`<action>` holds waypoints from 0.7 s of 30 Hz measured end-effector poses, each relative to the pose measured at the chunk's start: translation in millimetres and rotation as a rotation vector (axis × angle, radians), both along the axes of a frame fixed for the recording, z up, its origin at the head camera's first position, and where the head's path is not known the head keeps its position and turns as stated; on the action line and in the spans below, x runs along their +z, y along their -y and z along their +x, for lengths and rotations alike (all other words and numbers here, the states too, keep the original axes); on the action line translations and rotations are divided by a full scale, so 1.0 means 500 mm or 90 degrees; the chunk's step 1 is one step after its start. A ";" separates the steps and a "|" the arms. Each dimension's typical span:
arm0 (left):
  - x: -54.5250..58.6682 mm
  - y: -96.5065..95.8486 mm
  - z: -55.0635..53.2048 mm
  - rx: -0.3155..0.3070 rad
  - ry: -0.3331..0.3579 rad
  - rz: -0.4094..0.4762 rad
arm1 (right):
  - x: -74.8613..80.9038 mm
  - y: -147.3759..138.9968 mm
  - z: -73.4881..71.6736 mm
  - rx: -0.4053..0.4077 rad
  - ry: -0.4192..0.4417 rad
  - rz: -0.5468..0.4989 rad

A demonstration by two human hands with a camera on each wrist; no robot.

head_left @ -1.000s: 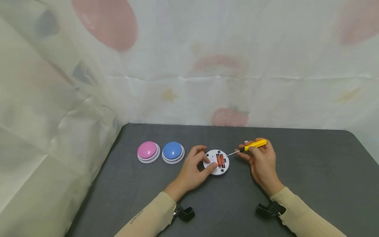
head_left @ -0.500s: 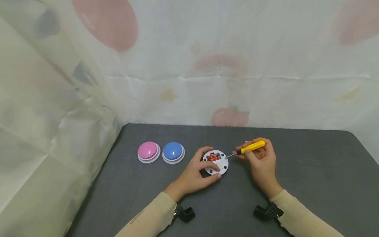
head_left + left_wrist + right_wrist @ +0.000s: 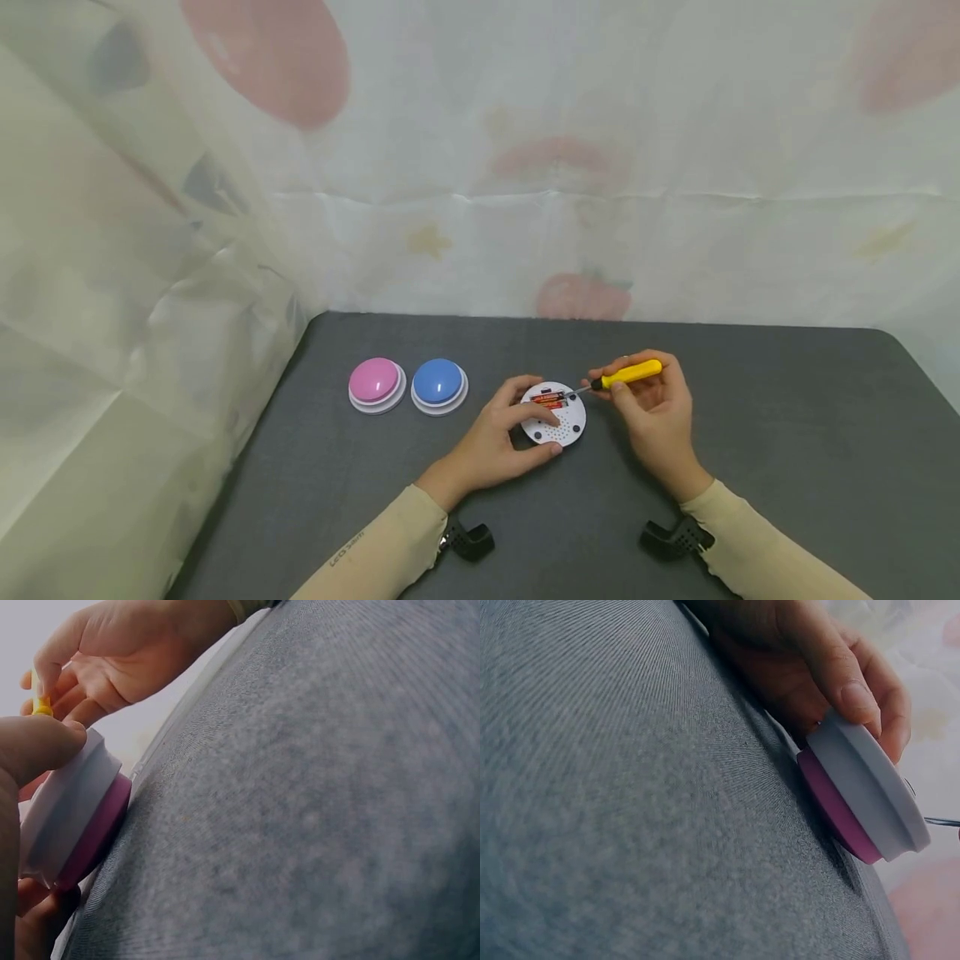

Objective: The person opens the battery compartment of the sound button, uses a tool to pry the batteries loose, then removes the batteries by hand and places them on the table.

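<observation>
My left hand holds a round push-button upside down, its perforated white base facing up. Two red batteries lie in the open compartment of that base. In the right wrist view the button shows its purple dome underneath, close over the dark surface, with the left thumb on the rim. My right hand pinches a yellow-handled screwdriver. The screwdriver's tip overlaps the batteries' right end in the head view. From the left wrist, the screwdriver is mostly hidden behind fingers.
A pink push-button and a blue push-button stand dome up at the left on the dark table. A patterned white curtain hangs along the table's back edge and more sheeting covers the left side.
The left hand has turned the held button counterclockwise, bringing the batteries from its right side to its top. The right hand has shifted left, carrying the screwdriver's tip from the rim to the batteries.
</observation>
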State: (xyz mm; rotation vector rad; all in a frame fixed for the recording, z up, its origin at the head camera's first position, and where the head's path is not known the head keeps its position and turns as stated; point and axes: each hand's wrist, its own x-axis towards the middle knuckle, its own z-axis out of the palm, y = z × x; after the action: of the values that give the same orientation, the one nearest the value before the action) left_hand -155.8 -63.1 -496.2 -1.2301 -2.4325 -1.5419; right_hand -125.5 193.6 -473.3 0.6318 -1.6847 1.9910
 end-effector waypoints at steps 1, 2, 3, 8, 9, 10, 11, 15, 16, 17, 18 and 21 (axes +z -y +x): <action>0.001 0.000 0.000 -0.002 -0.002 -0.001 | 0.001 0.001 0.001 -0.002 -0.004 0.007; 0.002 -0.001 0.000 -0.003 -0.006 -0.003 | 0.002 0.000 0.001 -0.005 -0.006 0.014; 0.003 -0.001 0.000 -0.006 -0.009 -0.005 | 0.002 0.000 0.001 -0.009 -0.008 0.023; 0.002 -0.001 -0.002 -0.012 -0.023 -0.015 | -0.001 -0.004 0.000 -0.021 0.006 0.057; 0.001 -0.001 -0.002 -0.013 -0.022 -0.015 | -0.001 -0.005 -0.001 -0.022 0.012 0.062; 0.000 -0.001 -0.003 -0.013 -0.022 -0.016 | -0.002 -0.005 -0.001 -0.021 0.018 0.063; 0.000 0.000 -0.003 -0.013 -0.021 -0.017 | -0.002 -0.006 -0.001 -0.020 0.024 0.063; 0.001 0.002 -0.002 -0.016 -0.017 -0.020 | -0.004 -0.007 -0.002 -0.021 0.055 0.055; 0.000 0.002 -0.002 -0.016 -0.018 -0.020 | -0.005 -0.007 -0.002 -0.018 0.065 0.048; 0.000 0.002 -0.002 -0.016 -0.020 -0.021 | -0.006 -0.008 -0.002 -0.016 0.079 0.040; -0.001 0.002 -0.002 -0.015 -0.023 -0.021 | -0.007 -0.008 -0.002 -0.013 0.095 0.029; -0.002 0.002 -0.002 -0.014 -0.028 -0.026 | -0.007 -0.008 -0.002 -0.008 0.153 -0.020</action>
State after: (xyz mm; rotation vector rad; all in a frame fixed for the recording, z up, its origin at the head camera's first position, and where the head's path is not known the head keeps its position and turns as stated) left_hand -156.7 -64.1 -497.3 -1.2877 -2.4426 -1.4623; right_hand -126.5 197.6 -476.9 0.3813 -1.7828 2.1520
